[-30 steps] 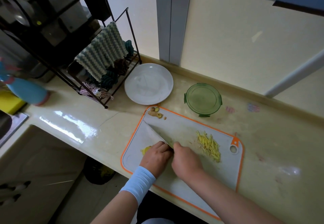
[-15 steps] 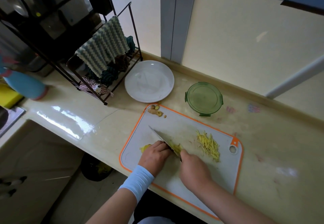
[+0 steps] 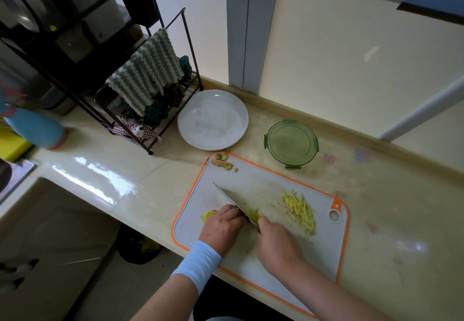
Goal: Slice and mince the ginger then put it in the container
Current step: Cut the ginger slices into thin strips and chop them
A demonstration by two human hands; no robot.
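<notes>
Cutting board (image 3: 263, 185), orange rim. Green container (image 3: 291, 142) just beyond its far edge, no ginger visible inside. On board: right hand (image 3: 277, 247) grips knife (image 3: 229, 198); left hand (image 3: 221, 225) curls over ginger piece (image 3: 208, 216), mid-slice. Ginger strips (image 3: 298, 207) at board's right. Mincing & transfer prob. left.

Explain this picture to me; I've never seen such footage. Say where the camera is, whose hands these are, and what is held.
No machine: a person works bare-handed, and the one camera sits on their head, looking down. On the countertop lies an orange-rimmed cutting board. The left hand holds down a ginger piece; the right hand has its grip on a knife, blade at that piece. Cut ginger strips lie to the right, ginger scraps in the board's far corner. Beyond the board stand a green round container and a white plate.
</notes>
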